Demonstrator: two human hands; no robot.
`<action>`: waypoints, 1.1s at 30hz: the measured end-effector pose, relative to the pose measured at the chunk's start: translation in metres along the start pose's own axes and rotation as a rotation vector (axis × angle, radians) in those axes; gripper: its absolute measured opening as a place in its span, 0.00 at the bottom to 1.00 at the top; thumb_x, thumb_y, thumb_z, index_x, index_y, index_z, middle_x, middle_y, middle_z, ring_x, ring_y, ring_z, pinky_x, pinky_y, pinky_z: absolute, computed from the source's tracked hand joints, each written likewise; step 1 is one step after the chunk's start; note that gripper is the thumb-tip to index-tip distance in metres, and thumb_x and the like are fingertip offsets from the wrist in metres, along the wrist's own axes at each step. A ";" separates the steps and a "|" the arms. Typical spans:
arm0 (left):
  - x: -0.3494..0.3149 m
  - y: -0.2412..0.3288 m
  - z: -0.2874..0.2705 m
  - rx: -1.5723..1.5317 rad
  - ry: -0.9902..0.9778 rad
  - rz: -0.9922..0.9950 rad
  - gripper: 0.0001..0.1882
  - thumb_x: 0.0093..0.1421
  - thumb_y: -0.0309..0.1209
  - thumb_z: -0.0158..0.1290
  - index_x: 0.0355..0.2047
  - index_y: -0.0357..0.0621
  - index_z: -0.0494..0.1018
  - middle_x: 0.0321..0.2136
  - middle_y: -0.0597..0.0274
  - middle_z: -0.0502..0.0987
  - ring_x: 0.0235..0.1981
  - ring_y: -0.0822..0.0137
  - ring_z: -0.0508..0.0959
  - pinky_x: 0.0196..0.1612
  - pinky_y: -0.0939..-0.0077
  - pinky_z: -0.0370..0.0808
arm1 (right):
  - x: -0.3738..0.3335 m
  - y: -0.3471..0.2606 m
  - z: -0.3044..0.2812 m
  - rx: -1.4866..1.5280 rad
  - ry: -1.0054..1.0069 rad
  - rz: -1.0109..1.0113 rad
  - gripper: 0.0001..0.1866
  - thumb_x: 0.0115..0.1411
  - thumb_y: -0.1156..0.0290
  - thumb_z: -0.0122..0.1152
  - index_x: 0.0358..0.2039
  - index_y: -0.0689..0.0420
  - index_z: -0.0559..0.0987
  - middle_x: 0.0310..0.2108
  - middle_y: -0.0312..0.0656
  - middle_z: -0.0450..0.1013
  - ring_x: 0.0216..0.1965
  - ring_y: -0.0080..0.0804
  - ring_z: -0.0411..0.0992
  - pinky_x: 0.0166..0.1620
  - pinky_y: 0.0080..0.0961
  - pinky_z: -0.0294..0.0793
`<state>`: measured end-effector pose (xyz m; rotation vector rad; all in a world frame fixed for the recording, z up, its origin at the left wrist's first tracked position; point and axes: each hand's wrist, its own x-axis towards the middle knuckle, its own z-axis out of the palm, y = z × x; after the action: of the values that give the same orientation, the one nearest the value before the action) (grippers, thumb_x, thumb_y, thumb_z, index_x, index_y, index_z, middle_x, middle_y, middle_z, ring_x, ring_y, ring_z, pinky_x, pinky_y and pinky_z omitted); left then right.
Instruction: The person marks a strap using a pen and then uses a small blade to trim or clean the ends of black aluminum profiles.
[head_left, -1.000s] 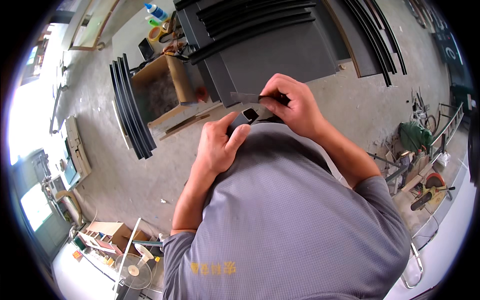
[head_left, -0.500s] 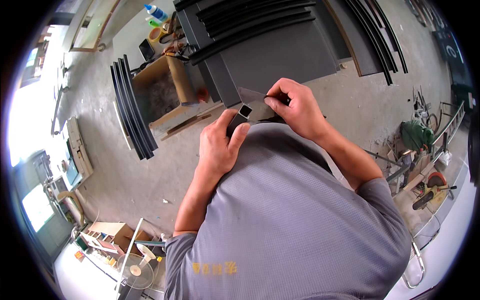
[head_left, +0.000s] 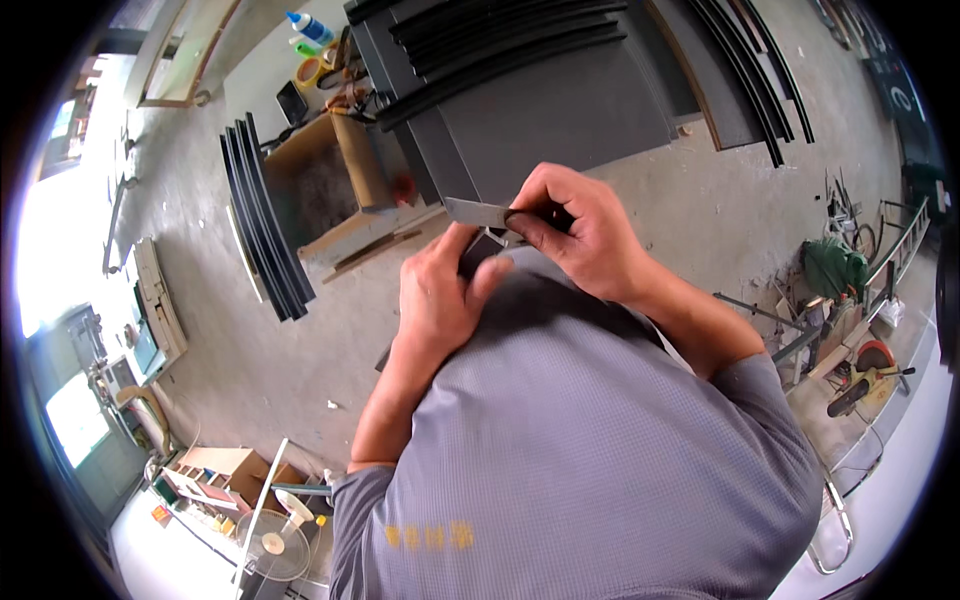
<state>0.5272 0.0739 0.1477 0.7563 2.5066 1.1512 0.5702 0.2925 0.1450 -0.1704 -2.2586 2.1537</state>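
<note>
In front of my body, my left hand [head_left: 432,298] is closed round a dark square hollow tube [head_left: 479,254], its end pointing up and away. My right hand [head_left: 588,232] pinches a thin, flat metal blade [head_left: 476,212] between thumb and fingers. The blade reaches leftward across the tube's upper end, very close to its edge; whether they touch I cannot tell. Its other end is hidden in my right hand. Beyond my hands lies a dark grey panel [head_left: 560,125] with several black strips [head_left: 510,35] on top.
Left of the panel stands an open cardboard box [head_left: 358,165], with long black profiles [head_left: 262,215] beside it. A glue bottle [head_left: 312,28], tape roll [head_left: 310,72] and phone [head_left: 292,102] lie behind. A fan [head_left: 272,543] stands lower left, a cutting machine [head_left: 870,375] at right.
My right hand has brought the blade left and slightly down, across the tube's end. The tube has shifted a little and its opening is now mostly covered.
</note>
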 end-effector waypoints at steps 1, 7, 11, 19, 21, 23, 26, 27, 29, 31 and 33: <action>0.002 -0.002 0.000 -0.013 -0.006 0.035 0.25 0.67 0.45 0.64 0.56 0.42 0.73 0.36 0.45 0.84 0.37 0.40 0.85 0.42 0.57 0.81 | 0.002 0.009 0.000 -0.018 -0.006 0.007 0.05 0.67 0.75 0.68 0.36 0.63 0.80 0.32 0.42 0.78 0.34 0.26 0.75 0.39 0.27 0.76; 0.008 -0.026 -0.022 -0.628 -0.231 -0.238 0.27 0.77 0.53 0.51 0.49 0.36 0.73 0.31 0.60 0.81 0.33 0.69 0.82 0.38 0.71 0.79 | 0.012 0.014 -0.021 -0.223 0.039 -0.126 0.04 0.65 0.80 0.67 0.37 0.61 0.79 0.34 0.43 0.75 0.34 0.36 0.76 0.38 0.29 0.77; 0.003 -0.016 -0.031 -0.732 -0.260 -0.325 0.33 0.77 0.60 0.45 0.47 0.37 0.75 0.30 0.64 0.79 0.30 0.74 0.80 0.32 0.78 0.78 | 0.002 0.005 0.001 -0.167 0.022 -0.243 0.07 0.63 0.82 0.69 0.37 0.61 0.78 0.34 0.43 0.74 0.32 0.36 0.77 0.38 0.30 0.78; -0.001 -0.015 -0.017 -0.635 -0.197 -0.300 0.30 0.78 0.56 0.48 0.45 0.36 0.78 0.27 0.66 0.79 0.25 0.76 0.78 0.29 0.78 0.76 | 0.010 -0.006 0.010 -0.172 -0.013 -0.238 0.08 0.63 0.84 0.68 0.32 0.62 0.76 0.32 0.40 0.74 0.32 0.30 0.75 0.36 0.26 0.74; -0.001 -0.015 -0.016 -0.610 -0.180 -0.307 0.27 0.78 0.52 0.50 0.44 0.36 0.78 0.26 0.66 0.79 0.25 0.76 0.78 0.28 0.78 0.76 | 0.010 -0.007 0.010 -0.201 -0.027 -0.242 0.08 0.63 0.83 0.69 0.32 0.62 0.76 0.32 0.40 0.75 0.32 0.30 0.75 0.36 0.26 0.74; -0.002 -0.016 -0.014 -0.584 -0.161 -0.308 0.24 0.78 0.48 0.51 0.43 0.35 0.78 0.25 0.65 0.78 0.24 0.77 0.77 0.28 0.77 0.76 | 0.009 -0.008 0.011 -0.195 -0.050 -0.196 0.07 0.62 0.83 0.69 0.32 0.62 0.77 0.31 0.40 0.75 0.32 0.30 0.75 0.37 0.26 0.74; -0.002 -0.016 -0.011 -0.530 -0.128 -0.319 0.21 0.77 0.44 0.53 0.41 0.35 0.78 0.23 0.65 0.78 0.23 0.76 0.77 0.28 0.76 0.76 | 0.007 -0.015 0.011 -0.185 -0.081 -0.160 0.07 0.62 0.82 0.69 0.32 0.62 0.78 0.30 0.41 0.75 0.32 0.30 0.75 0.36 0.26 0.74; -0.002 -0.015 -0.011 -0.504 -0.116 -0.334 0.20 0.77 0.44 0.54 0.41 0.35 0.77 0.23 0.65 0.78 0.22 0.76 0.77 0.27 0.76 0.76 | 0.006 -0.017 0.012 -0.181 -0.090 -0.153 0.07 0.62 0.82 0.69 0.32 0.62 0.78 0.30 0.41 0.75 0.31 0.30 0.75 0.36 0.26 0.74; -0.003 -0.013 -0.010 -0.480 -0.096 -0.346 0.20 0.76 0.42 0.55 0.40 0.34 0.77 0.22 0.64 0.78 0.22 0.76 0.78 0.27 0.75 0.76 | 0.003 -0.019 0.009 -0.162 -0.127 -0.176 0.07 0.62 0.82 0.70 0.32 0.62 0.78 0.30 0.41 0.75 0.31 0.30 0.75 0.36 0.26 0.74; -0.004 -0.008 -0.011 -0.482 -0.082 -0.339 0.19 0.76 0.41 0.55 0.40 0.34 0.77 0.23 0.64 0.78 0.21 0.76 0.78 0.26 0.75 0.76 | 0.005 -0.016 0.008 -0.159 -0.110 -0.176 0.07 0.62 0.82 0.70 0.32 0.62 0.78 0.30 0.41 0.75 0.30 0.30 0.75 0.35 0.26 0.74; -0.004 -0.011 -0.007 -0.465 -0.090 -0.322 0.18 0.76 0.40 0.56 0.40 0.33 0.77 0.22 0.64 0.78 0.21 0.76 0.78 0.26 0.75 0.76 | 0.011 -0.009 0.007 -0.173 -0.039 -0.151 0.07 0.61 0.82 0.70 0.31 0.62 0.78 0.30 0.40 0.75 0.30 0.30 0.74 0.35 0.27 0.74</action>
<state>0.5235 0.0612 0.1443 0.2626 2.0645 1.4558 0.5581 0.2863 0.1530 0.0401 -2.3927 1.9067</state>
